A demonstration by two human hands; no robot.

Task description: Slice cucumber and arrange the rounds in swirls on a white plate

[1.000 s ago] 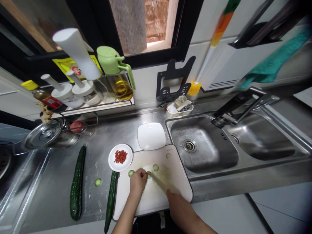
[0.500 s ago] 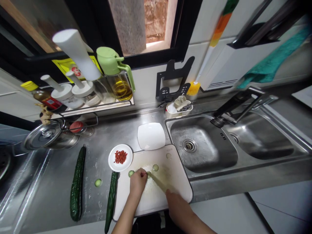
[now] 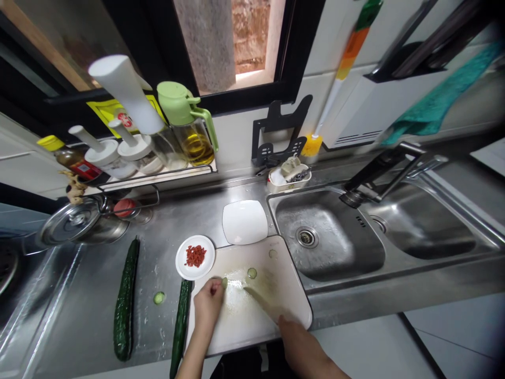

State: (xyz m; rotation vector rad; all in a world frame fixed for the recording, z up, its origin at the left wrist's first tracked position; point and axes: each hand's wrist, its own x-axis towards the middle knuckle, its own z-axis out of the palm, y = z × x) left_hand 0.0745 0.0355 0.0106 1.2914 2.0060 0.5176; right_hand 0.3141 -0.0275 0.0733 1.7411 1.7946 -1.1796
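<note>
My left hand is closed in a pinch over the left side of the white cutting board, with a small cucumber slice at its fingertips. A knife is gripped in my right hand, its blade low over the wet board and pointing up-left. One cucumber slice lies near the board's middle; a paler one is near its far right corner. Left of the board is a whole cucumber, touching its edge. My left hand covers part of the board.
A small plate of red dried berries and a square white plate stand behind the board. Farther left are another cucumber and a stray slice. The sink is at right; a condiment shelf hangs behind.
My left hand has moved left, away from the knife tip, taking the slice along. The knife and my right hand have shifted slightly right. A slice at the board's left is now hidden.
</note>
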